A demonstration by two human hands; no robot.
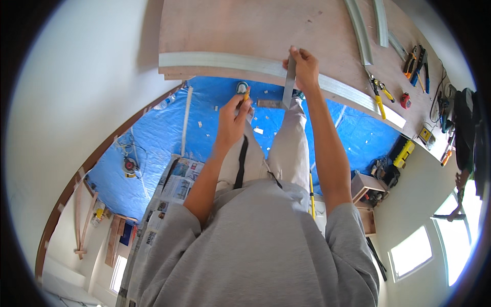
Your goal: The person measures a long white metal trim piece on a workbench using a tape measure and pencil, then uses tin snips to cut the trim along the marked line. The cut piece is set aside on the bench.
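Note:
My right hand (306, 69) is closed on the upper end of a flat grey metal strip (289, 84), which looks like a steel square. It hangs upright across the front edge of a plywood-topped bench (230, 30). Along that edge lies a long pale metal channel (220, 61), just beside my right hand. Held apart from the bench, lower and to the left, my left hand (234, 118) pinches a small orange-yellow stick, like a pencil (247, 94). Most of the stick is hidden by the fingers.
Metal channel offcuts (360, 33), yellow-handled snips (378, 96), orange-handled pliers (410, 64), a blue-handled tool (421, 64) and a red tape measure (405, 100) lie on the bench's right side. A blue tarp (215, 133) with scraps covers the floor. A corded power tool (130, 166) sits at left.

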